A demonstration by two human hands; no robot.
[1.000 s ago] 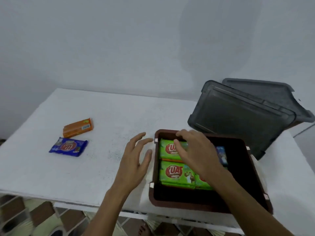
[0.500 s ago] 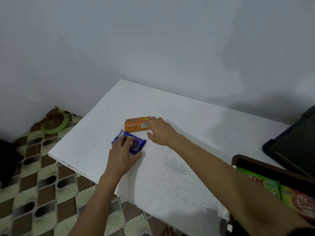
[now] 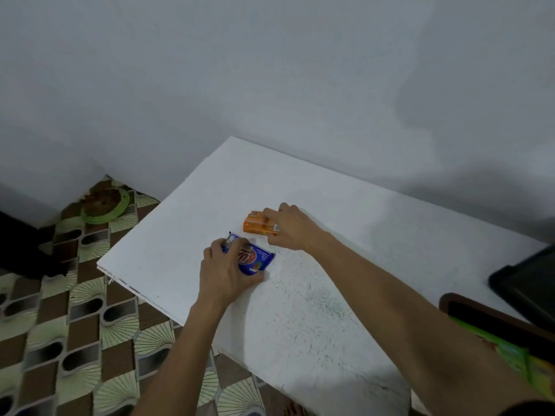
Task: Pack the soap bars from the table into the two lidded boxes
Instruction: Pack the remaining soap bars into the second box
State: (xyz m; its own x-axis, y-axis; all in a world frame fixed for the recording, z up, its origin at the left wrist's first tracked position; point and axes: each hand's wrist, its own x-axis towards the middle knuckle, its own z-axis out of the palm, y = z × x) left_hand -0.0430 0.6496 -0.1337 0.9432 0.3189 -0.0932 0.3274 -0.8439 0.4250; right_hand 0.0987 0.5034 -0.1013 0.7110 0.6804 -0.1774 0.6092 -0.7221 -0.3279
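An orange soap bar (image 3: 254, 226) lies near the left end of the white table (image 3: 315, 310). My right hand (image 3: 289, 228) grips it, fingers over its top and thumb at its near side. Just in front lies a blue-wrapped soap bar (image 3: 255, 259), which my left hand (image 3: 223, 273) holds by its left half, fingers curled round it. At the right edge a brown box (image 3: 468, 307) holds green soap bars (image 3: 516, 355). Most of that box is out of frame.
A dark grey lid (image 3: 528, 283) stands at the far right behind the brown box. The table's left edge and corner are close to my left hand. Below is a patterned floor with a green-rimmed round object (image 3: 105, 204) by the wall.
My hands left the brown box and reached left to the two loose bars. Since half a second ago, the right hand has closed over the orange bar and the left over the blue one.
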